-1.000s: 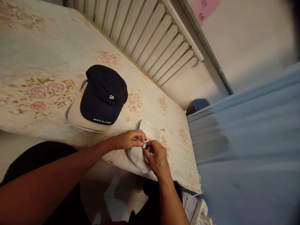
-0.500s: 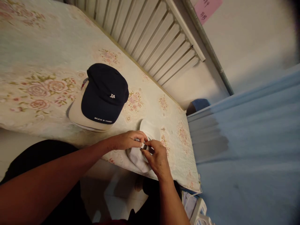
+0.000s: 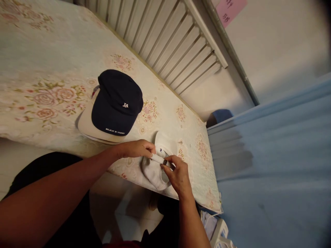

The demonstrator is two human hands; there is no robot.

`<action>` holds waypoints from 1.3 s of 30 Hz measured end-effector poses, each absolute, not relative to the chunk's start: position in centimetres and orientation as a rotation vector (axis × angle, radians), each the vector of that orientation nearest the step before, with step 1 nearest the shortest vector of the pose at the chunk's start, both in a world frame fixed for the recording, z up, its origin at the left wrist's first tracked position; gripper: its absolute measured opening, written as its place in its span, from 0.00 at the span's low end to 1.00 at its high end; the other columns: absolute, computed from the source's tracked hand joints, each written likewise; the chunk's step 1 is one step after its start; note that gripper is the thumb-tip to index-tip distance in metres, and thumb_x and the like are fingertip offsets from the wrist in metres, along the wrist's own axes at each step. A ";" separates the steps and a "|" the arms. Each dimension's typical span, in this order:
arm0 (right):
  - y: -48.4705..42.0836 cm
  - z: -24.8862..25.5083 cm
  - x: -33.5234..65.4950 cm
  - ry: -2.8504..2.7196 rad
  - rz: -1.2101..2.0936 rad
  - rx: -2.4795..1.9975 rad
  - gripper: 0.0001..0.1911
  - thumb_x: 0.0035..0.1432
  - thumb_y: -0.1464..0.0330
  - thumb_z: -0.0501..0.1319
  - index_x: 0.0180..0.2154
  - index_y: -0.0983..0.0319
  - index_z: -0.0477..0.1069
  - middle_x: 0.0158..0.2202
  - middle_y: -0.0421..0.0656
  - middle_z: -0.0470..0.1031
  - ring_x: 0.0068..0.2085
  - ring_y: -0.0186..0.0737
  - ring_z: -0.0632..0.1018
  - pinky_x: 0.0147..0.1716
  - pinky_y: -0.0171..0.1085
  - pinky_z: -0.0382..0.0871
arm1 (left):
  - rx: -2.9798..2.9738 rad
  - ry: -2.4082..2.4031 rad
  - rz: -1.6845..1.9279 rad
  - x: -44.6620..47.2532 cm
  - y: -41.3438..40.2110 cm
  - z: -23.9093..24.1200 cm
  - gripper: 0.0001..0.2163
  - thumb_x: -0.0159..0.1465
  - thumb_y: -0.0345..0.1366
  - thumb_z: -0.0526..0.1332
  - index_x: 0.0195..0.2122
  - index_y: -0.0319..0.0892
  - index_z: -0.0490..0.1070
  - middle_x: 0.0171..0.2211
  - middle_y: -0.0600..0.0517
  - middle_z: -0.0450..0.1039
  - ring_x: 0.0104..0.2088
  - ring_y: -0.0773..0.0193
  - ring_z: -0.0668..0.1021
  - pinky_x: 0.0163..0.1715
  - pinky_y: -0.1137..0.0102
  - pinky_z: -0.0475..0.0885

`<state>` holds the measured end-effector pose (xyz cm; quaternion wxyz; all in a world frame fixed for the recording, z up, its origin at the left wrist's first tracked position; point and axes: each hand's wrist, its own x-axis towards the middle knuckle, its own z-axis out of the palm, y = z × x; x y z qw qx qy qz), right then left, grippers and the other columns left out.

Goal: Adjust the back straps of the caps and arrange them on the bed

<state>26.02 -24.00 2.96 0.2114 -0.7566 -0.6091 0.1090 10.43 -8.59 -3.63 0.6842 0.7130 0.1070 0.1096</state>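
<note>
A white cap point(image 3: 152, 172) lies near the front edge of the table, its brim pointing away and its back opening facing me. Across that opening runs the cap's white strap point(image 3: 158, 158), with a small dark buckle point(image 3: 164, 162) on it. My left hand point(image 3: 139, 149) pinches the strap's left end. On the other side, my right hand point(image 3: 177, 172) grips the strap at the buckle between thumb and fingers. To the left rests a stack of caps, with a navy cap point(image 3: 117, 101) lettered "LA" on top of a beige cap point(image 3: 85, 122).
The table carries a floral cloth point(image 3: 165, 100). Behind it stands a metal rail with bars point(image 3: 165, 41). A blue curtain point(image 3: 271, 165) hangs at the right, and a white appliance point(image 3: 219, 234) stands low by the table's right corner. A pink note point(image 3: 230, 10) is on the wall.
My hands have moved apart, and a longer piece of white strap now shows between them. The right hand has shifted slightly rightward; the caps lie much as before.
</note>
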 end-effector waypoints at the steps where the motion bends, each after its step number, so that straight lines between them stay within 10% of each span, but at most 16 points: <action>1: -24.0 2.9 26.0 -1.693 0.305 -2.103 0.04 0.50 0.70 0.64 0.33 0.58 0.73 0.30 0.39 0.75 0.34 0.39 0.73 0.36 0.36 0.66 | 1.604 0.240 0.238 10.4 -8.6 -3.7 0.05 0.54 0.35 0.58 0.30 0.40 0.71 0.30 0.54 0.70 0.34 0.65 0.71 0.35 0.73 0.62; 39: -24.1 3.2 26.3 -1.667 0.481 -2.099 0.07 0.49 0.70 0.64 0.34 0.58 0.73 0.28 0.37 0.74 0.31 0.37 0.73 0.33 0.35 0.64 | 1.500 0.228 0.147 10.3 -8.9 -3.2 0.04 0.53 0.35 0.60 0.27 0.41 0.68 0.25 0.56 0.70 0.30 0.66 0.72 0.34 0.72 0.64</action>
